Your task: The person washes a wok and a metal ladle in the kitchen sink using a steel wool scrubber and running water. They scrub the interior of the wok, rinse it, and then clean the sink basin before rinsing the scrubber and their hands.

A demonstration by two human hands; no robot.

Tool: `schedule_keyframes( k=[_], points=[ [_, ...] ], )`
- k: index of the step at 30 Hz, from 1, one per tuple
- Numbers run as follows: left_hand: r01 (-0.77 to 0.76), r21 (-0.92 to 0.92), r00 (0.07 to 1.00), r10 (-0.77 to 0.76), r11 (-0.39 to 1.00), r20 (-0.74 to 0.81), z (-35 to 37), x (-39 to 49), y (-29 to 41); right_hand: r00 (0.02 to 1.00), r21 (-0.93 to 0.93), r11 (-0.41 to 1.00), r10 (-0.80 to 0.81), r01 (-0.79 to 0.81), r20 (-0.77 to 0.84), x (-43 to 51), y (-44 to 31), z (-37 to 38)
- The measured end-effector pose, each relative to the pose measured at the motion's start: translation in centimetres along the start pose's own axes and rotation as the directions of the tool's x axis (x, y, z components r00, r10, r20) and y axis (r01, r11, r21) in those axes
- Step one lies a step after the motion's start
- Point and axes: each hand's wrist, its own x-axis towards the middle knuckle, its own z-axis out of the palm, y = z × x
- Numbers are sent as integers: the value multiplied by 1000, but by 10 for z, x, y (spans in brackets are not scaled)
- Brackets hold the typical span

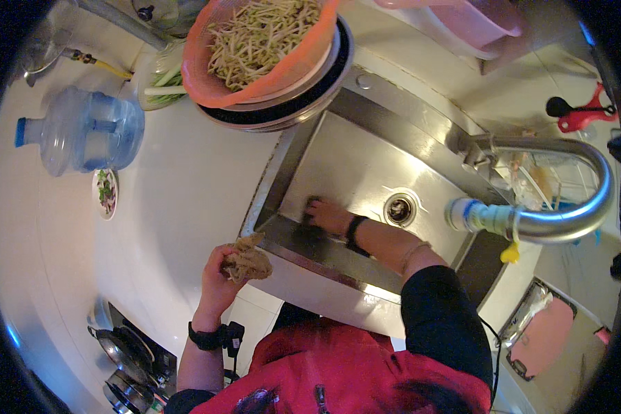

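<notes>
My left hand (221, 277) grips a crumpled brown cloth (248, 261) above the counter's front edge, left of the sink. Down inside the stainless steel sink (352, 155), my right hand (331, 215) reaches into the near left corner, its fingers against the wall or floor there. Something dark shows around those fingertips; whether it is a scrubber or a shadow, I cannot tell. A round drain strainer (399, 209) sits in the sink floor, to the right of that hand. The curved faucet (595, 191) arches over the sink's right end.
An orange colander (199, 67) of bean sprouts (259, 41) rests on stacked basins behind the sink. Leftward are a blue water jug (90, 132) and a small plate of chopped herbs (105, 194). A wok (116, 349) stands lower left; a pink cutting board (543, 336) lies right.
</notes>
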Motion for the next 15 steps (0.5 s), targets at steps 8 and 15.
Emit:
schedule_keyframes(
  k=[8,15],
  points=[
    [45,-168,995,-30,985,94,18,14,16,940,300,895,342,-329,12,-146,0,-74],
    [-28,14,991,26,1000,130,37,21,30,979,-53,999,4,7,203,-140,-7,-19]
  ],
)
